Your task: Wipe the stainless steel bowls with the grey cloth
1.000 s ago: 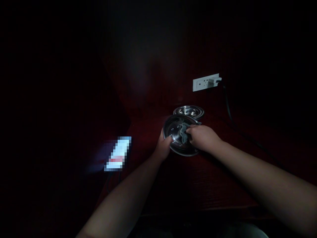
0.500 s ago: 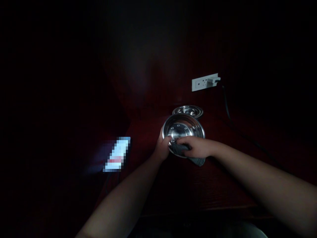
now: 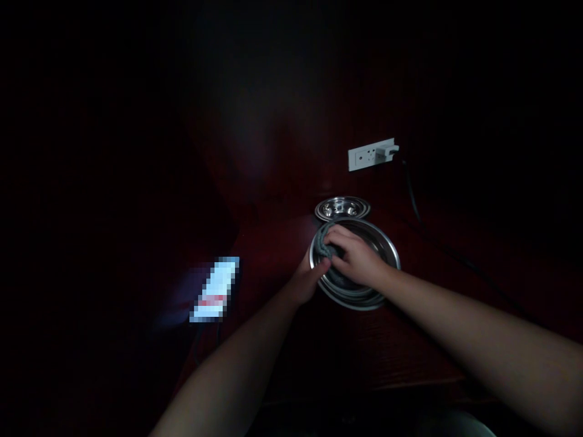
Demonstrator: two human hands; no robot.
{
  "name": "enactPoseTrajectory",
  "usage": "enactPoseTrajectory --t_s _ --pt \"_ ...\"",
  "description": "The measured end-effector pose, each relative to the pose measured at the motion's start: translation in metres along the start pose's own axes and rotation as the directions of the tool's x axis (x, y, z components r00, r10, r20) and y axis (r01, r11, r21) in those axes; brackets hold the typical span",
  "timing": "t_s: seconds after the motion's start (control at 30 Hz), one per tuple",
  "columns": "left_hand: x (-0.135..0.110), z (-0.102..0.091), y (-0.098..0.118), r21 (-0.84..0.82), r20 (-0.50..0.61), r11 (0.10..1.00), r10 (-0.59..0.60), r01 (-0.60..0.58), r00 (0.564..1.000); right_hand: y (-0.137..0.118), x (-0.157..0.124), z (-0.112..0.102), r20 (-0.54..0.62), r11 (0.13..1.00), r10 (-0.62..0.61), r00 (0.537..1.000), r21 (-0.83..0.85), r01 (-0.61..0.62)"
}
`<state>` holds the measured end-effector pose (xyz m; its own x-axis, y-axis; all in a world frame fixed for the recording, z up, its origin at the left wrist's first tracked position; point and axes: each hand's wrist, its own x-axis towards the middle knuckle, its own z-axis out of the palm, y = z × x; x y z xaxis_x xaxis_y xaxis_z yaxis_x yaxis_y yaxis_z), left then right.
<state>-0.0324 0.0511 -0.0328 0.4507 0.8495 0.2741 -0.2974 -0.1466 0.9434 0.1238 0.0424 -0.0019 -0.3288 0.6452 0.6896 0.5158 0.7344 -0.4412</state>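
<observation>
A shiny metal bowl (image 3: pixel 390 246) is tilted toward me over the dark red table. My left hand (image 3: pixel 310 278) grips its left rim, thumb on the inner side and the other fingers hidden behind the wall. Inside the bowl, my right hand (image 3: pixel 357 258) is closed on a bunched grey-green cloth (image 3: pixel 324 243) and presses it against the upper left of the inner wall. Part of the bowl's inside is covered by this hand.
Behind the bowl lies a shallow metal dish (image 3: pixel 342 208) on the table (image 3: pixel 273 255). A lit, pixelated screen (image 3: pixel 215 291) is at the left edge. A wall socket (image 3: pixel 371 155) with a plug has a dark cable (image 3: pixel 412 191) trailing right. The surroundings are very dark.
My right hand and the cloth have moved from the bowl's lower near rim to its upper left inside. The bowl has shifted right and toward me, its opening turned differently.
</observation>
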Motion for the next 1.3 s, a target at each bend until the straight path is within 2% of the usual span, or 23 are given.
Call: enactPoseTrajectory --t_s 0.1,0.2,0.27,0.47,0.6,0.77,0.9,1.0,1.17,1.3 --pt "0.001 0.003 0.004 -0.069 0.013 0.996 -0.052 0.053 0.999 0.006 0.003 -0.007 0.024 0.973 0.055 0.998 -0.226 -0.048" --pt "0.003 0.001 0.002 -0.073 -0.025 0.996 -0.056 0.054 0.998 0.009 0.006 -0.011 0.066 0.877 0.132 0.989 -0.473 -0.085" --pt "0.005 -0.003 -0.001 -0.053 -0.041 0.997 -0.059 0.057 0.997 0.011 0.008 -0.013 0.085 0.811 0.19 0.978 -0.576 -0.107" --pt "0.006 -0.008 -0.006 -0.019 -0.071 1.0 0.001 -0.002 0.997 0.015 0.006 -0.018 0.109 0.758 0.306 0.946 -0.629 -0.172" --pt "0.007 -0.006 -0.003 -0.018 -0.092 0.999 0.044 -0.046 0.995 0.015 0.004 -0.022 0.185 0.748 0.368 0.911 -0.641 -0.172" --pt "0.008 -0.007 -0.002 0.023 -0.103 0.994 0.107 -0.105 0.989 0.012 -0.002 -0.024 0.303 0.815 0.364 0.881 -0.562 -0.143" --pt "0.009 -0.013 -0.006 0.069 -0.151 0.991 0.125 -0.116 0.98 0.012 -0.009 -0.022 0.453 0.918 0.288 0.844 -0.38 -0.109" --pt "0.009 -0.016 -0.01 0.075 -0.174 0.992 0.109 -0.097 0.979 0.013 -0.012 -0.019 0.516 0.968 0.222 0.827 -0.218 -0.124" --pt "0.008 -0.018 -0.012 0.054 -0.223 0.998 0.041 -0.03 0.974 0.015 -0.014 -0.015 0.563 0.989 0.119 0.818 0.01 -0.151" --pt "0.006 -0.017 -0.009 0.055 -0.22 0.998 0.016 -0.004 0.975 0.015 -0.013 -0.016 0.598 0.977 0.085 0.797 0.108 -0.186"
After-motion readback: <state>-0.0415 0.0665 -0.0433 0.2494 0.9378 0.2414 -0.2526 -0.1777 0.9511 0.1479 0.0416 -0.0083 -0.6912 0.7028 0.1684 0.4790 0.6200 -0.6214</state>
